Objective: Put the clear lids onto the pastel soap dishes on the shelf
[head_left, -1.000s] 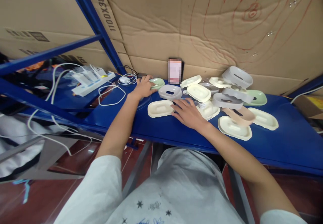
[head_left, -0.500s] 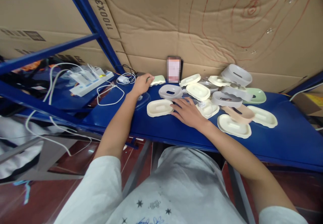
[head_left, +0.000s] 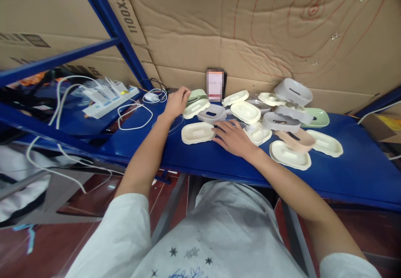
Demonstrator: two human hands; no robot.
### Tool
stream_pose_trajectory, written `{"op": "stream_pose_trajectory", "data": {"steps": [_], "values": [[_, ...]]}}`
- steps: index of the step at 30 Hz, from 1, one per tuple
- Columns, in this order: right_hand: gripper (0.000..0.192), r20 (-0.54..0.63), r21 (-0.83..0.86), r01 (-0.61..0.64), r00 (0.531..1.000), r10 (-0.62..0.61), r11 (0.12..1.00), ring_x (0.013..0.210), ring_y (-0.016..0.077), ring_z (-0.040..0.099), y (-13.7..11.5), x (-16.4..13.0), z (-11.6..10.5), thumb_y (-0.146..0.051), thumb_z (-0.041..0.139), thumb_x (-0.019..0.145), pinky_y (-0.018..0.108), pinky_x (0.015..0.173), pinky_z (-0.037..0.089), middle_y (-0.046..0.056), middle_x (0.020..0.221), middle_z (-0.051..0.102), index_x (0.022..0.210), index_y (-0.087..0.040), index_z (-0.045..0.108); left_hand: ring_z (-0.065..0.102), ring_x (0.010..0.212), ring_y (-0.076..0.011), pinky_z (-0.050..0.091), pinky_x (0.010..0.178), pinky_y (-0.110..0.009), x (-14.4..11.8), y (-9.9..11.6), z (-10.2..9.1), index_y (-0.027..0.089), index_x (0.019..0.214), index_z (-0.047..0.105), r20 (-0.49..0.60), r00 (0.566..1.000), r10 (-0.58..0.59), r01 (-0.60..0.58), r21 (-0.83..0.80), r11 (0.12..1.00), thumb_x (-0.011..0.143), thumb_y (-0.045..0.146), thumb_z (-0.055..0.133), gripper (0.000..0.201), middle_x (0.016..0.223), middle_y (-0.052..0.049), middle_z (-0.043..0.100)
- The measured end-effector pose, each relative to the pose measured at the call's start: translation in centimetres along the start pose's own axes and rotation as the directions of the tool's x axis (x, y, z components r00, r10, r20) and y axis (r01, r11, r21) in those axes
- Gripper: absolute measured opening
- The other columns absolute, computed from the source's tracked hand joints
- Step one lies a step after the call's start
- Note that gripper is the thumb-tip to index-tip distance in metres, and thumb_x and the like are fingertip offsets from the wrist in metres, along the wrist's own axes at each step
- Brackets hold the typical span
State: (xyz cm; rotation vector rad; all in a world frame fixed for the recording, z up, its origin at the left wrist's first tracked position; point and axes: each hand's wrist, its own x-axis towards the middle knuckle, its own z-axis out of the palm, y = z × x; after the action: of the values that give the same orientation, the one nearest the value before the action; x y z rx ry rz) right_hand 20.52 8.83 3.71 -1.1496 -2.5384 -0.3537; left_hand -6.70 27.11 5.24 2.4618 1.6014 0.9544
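Note:
My left hand (head_left: 177,102) has its fingers curled at the left end of a light green soap dish (head_left: 199,93) near the back of the table. Just in front of that dish is a cream oval tray (head_left: 196,108), partly overlapping a grey soap dish (head_left: 211,114). Fingers spread and palm down, my right hand (head_left: 233,138) rests at the right end of another cream tray (head_left: 197,133). A clear plastic piece (head_left: 175,124) is partly hidden behind my left forearm.
A phone (head_left: 215,85) leans on the cardboard wall (head_left: 184,27). Several cream trays, such as one (head_left: 290,155), and grey, peach and green dishes cover the right side of the blue table (head_left: 354,178). To the left are a power strip (head_left: 109,104) and white cables (head_left: 137,128).
The cream tray has come away from the green dish toward me, over the grey dish. The green dish now shows its slotted inside. My right hand has barely moved.

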Motion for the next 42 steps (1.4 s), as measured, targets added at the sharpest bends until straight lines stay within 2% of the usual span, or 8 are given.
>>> {"op": "stream_pose_trajectory", "data": {"steps": [7,12,19,24,28,33,38,42], "values": [[0.04,0.025,0.021,-0.19,0.982,0.189,0.982,0.129,0.033,0.066,2.7,-1.3,-3.7,-0.036,0.047,0.115,0.05,0.11,0.042,0.015,0.143,0.073,0.141,-0.015,0.068,0.07,0.114,-0.0271,0.05,0.105,-0.039,-0.1,1.0,-0.7,0.019,0.118,0.07,-0.003,0.993,0.12,-0.12,-0.076,0.99,0.105,0.041,0.049,0.033,0.122,-0.012,0.077],[0.046,0.064,-0.021,-0.271,0.96,0.271,0.962,0.144,0.0376,0.058,1.2,-5.4,-4.2,-0.037,0.052,0.113,0.059,0.119,0.042,0.019,0.156,0.063,0.149,-0.012,0.063,0.068,0.121,-0.0323,0.048,0.11,-0.049,-1.2,4.0,-2.1,0.017,0.121,0.072,-0.022,0.984,0.178,-0.178,-0.025,0.984,0.103,0.036,0.052,0.033,0.125,-0.015,0.076],[0.057,0.059,0.177,-0.168,0.985,0.159,0.97,0.163,0.0275,0.038,-2.3,-11.3,-3.9,-0.025,0.049,0.113,0.055,0.132,0.038,0.011,0.173,0.045,0.169,-0.024,0.041,0.057,0.145,-0.0333,0.04,0.124,-0.054,-14.0,11.8,-3.5,0.025,0.148,0.063,0.229,0.863,0.45,-0.442,-0.088,0.893,0.11,0.049,0.055,0.045,0.154,-0.013,0.063],[0.061,0.051,0.219,-0.176,0.984,0.169,0.96,0.165,0.0276,0.035,-2.8,-13.7,-4.5,-0.028,0.05,0.114,0.059,0.132,0.037,0.011,0.176,0.04,0.172,-0.03,0.033,0.046,0.156,-0.0387,0.034,0.129,-0.064,-20.4,12.5,-3.5,0.027,0.159,0.052,0.199,0.928,0.314,-0.314,-0.033,0.949,0.106,0.054,0.063,0.06,0.167,-0.016,0.05],[0.064,0.007,0.169,-0.255,0.966,0.257,0.952,0.163,0.0283,0.039,-2.6,-13.8,-4.0,-0.036,0.052,0.113,0.055,0.133,0.036,0.014,0.175,0.041,0.173,-0.026,0.032,0.048,0.155,-0.0358,0.03,0.131,-0.062,-21.0,13.0,-2.6,0.03,0.152,0.059,0.248,0.875,0.416,-0.407,-0.09,0.909,0.104,0.052,0.068,0.054,0.166,-0.013,0.052],[0.066,-0.009,0.032,-0.451,0.892,0.452,0.892,0.161,0.037,0.041,-2.1,-14.5,-3.8,-0.044,0.05,0.114,0.067,0.131,0.03,0.016,0.171,0.048,0.174,-0.025,0.03,0.063,0.139,-0.0346,0.042,0.122,-0.058,-21.3,13.5,-1.1,0.023,0.129,0.07,0.094,0.945,0.313,-0.315,0.011,0.949,0.107,0.037,0.063,0.027,0.148,-0.015,0.067],[0.064,-0.018,0.111,-0.406,0.912,0.411,0.907,0.158,0.0352,0.046,-1.6,-18.5,-5.8,-0.041,0.055,0.111,0.059,0.126,0.041,0.016,0.175,0.04,0.171,-0.028,0.037,0.068,0.128,-0.0364,0.053,0.104,-0.054,-21.7,13.5,-0.4,0.023,0.133,0.067,-0.022,0.967,0.255,-0.254,0.046,0.966,0.105,0.031,0.064,0.029,0.144,-0.017,0.069],[0.049,-0.172,-0.055,-0.592,0.799,0.576,0.804,0.136,0.0388,0.064,-0.9,-23.0,-6.9,-0.038,0.058,0.11,0.061,0.114,0.046,0.018,0.147,0.069,0.157,-0.023,0.056,0.069,0.125,-0.0332,0.053,0.105,-0.053,-22.1,14.8,-0.4,0.027,0.134,0.068,-0.047,0.95,0.309,-0.312,-0.059,0.948,0.104,0.025,0.062,0.03,0.138,-0.014,0.072]]}}
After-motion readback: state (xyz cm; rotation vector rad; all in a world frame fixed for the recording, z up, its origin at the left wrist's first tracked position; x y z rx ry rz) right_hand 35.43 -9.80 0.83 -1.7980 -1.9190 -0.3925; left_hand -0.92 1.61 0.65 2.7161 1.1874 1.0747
